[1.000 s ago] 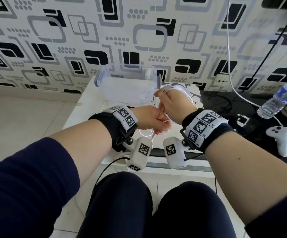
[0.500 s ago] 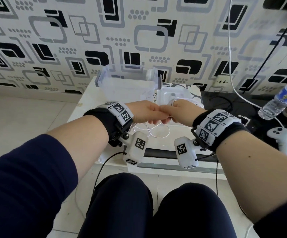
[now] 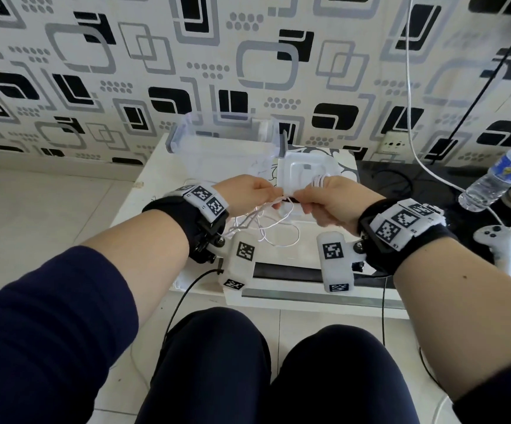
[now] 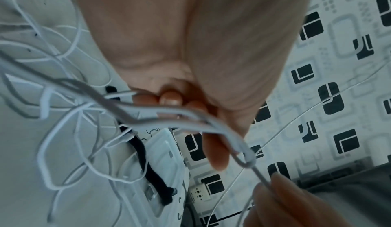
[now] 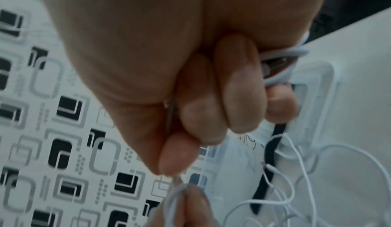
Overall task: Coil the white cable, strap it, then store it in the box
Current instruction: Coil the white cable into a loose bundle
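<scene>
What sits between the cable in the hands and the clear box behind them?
Nothing visible blocks it. The white cable is held in both hands above the table, and the clear box stands open-topped just beyond them. Its lid lies beside it, right of that path.

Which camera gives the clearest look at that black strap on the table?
The left wrist view: the black strap shows nearly whole, beside the box lid. The right wrist view shows it blurred; the head view hides most behind the hands.
</scene>
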